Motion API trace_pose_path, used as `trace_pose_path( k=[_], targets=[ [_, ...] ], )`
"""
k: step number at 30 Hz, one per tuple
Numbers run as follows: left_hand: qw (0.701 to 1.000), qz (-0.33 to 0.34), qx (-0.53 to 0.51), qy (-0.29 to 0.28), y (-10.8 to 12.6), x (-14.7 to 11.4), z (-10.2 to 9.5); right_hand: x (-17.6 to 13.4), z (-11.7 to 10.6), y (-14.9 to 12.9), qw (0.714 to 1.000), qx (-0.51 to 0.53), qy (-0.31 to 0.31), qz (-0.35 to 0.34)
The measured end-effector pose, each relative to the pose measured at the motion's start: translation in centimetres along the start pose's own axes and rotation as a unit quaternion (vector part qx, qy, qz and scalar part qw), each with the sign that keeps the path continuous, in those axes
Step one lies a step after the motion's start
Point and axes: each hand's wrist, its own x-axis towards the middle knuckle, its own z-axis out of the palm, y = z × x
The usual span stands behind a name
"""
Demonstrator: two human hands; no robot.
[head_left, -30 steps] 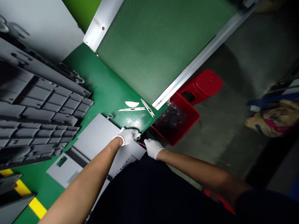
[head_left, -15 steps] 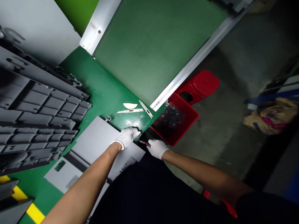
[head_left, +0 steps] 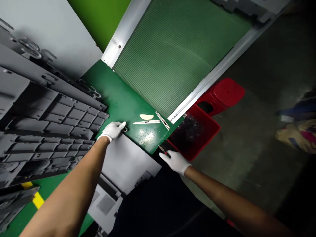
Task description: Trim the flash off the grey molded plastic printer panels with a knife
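Note:
My left hand (head_left: 112,130), in a white glove, is closed at the far corner of a flat grey plastic panel (head_left: 123,154), beside a small hook (head_left: 125,129) on its edge. Its fingertips are partly hidden. My right hand (head_left: 175,162), also gloved, holds small red-handled cutting pliers (head_left: 167,153), their metal tip pointing toward the bench corner. Two slim white utility knives, one flat (head_left: 146,122) and one slanted (head_left: 162,120), lie on the green bench top (head_left: 123,95) near a pale half-moon piece (head_left: 146,117). Dark specks are scattered near the bench corner.
Grey ribbed panels (head_left: 49,115) stand stacked on the left. A green conveyor belt (head_left: 172,59) with a metal frame (head_left: 197,93) lies ahead. Below the bench corner sit a red bin (head_left: 206,140) with dark scraps and a red stool (head_left: 227,93). Brown sacks (head_left: 296,131) lie at the right.
My left hand has moved left along the panel from its near-bench corner to the hook. My right hand still holds the pliers, now tilted more upward. The view has shifted.

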Motion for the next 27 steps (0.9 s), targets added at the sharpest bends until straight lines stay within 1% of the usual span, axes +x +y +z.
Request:
trace_pose_path(
  k=[1,2,3,5,7,10,13,17,22,27],
  targets=[
    [0.998,0.014,-0.030,-0.044,-0.9,0.6,-0.3,0.9,-0.6,-1.7,1.000,-0.006,-0.004,-0.022],
    [0.995,0.024,-0.058,-0.076,-1.5,1.0,-0.4,1.9,-1.1,-3.4,0.999,-0.018,-0.010,-0.042],
    [0.992,0.029,-0.081,-0.092,-1.6,1.2,-0.4,3.1,-1.6,-5.2,0.998,-0.028,-0.014,-0.061],
    [0.989,0.021,-0.107,-0.103,-1.2,1.2,-0.2,5.4,-2.0,-8.5,0.995,-0.047,-0.034,-0.078],
    [0.987,0.011,-0.119,-0.110,-0.6,1.0,-0.2,7.4,-2.0,-11.2,0.993,-0.060,-0.047,-0.091],
    [0.988,-0.004,-0.127,-0.090,-0.3,0.6,-0.6,9.1,-1.3,-13.6,0.990,-0.076,-0.045,-0.111],
    [0.987,-0.006,-0.140,-0.073,-0.6,0.2,-1.0,9.7,-0.5,-14.8,0.988,-0.074,-0.047,-0.126],
    [0.986,-0.018,-0.149,-0.070,-1.0,-0.4,-1.3,9.9,0.0,-15.4,0.988,-0.062,-0.044,-0.134],
    [0.983,-0.014,-0.172,-0.067,-1.3,-1.0,-1.6,9.7,0.0,-15.5,0.985,-0.081,-0.031,-0.152],
    [0.984,0.006,-0.163,-0.070,-1.3,-1.3,-1.7,9.4,-0.3,-15.8,0.984,-0.090,-0.020,-0.154]
  ],
)
